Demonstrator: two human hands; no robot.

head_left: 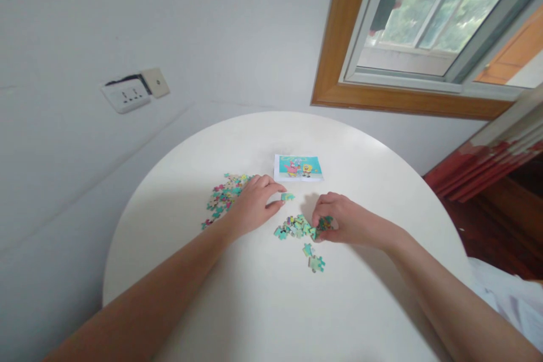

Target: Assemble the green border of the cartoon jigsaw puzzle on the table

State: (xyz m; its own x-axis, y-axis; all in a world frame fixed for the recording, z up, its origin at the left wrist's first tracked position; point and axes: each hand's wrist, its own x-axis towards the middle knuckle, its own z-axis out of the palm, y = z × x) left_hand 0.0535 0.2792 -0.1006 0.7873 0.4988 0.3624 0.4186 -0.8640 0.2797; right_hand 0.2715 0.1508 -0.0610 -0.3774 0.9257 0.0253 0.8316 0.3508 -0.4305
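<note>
My left hand [254, 202] rests on the white table with thumb and forefinger apart. Just off their tips lies a small green-yellow joined bit of jigsaw puzzle [287, 197]. A larger heap of loose puzzle pieces [224, 195] spreads beside and partly behind this hand. My right hand [335, 218] curls over the right end of a smaller pile of pieces [297, 226], its thumb and forefinger closing at a puzzle piece [313, 232]; the fingers partly cover the pieces there. Nearer to me are two stray clusters, a small piece [307, 250] and a bigger pale-green one [316, 263].
A picture card [300, 168] with two cartoon figures on teal lies beyond my hands. The round white table [254, 305] meets the wall at its far side. A wall socket [127, 94] is at the left, a wood-framed window [328, 90] and a red-white curtain [479, 153] at the right.
</note>
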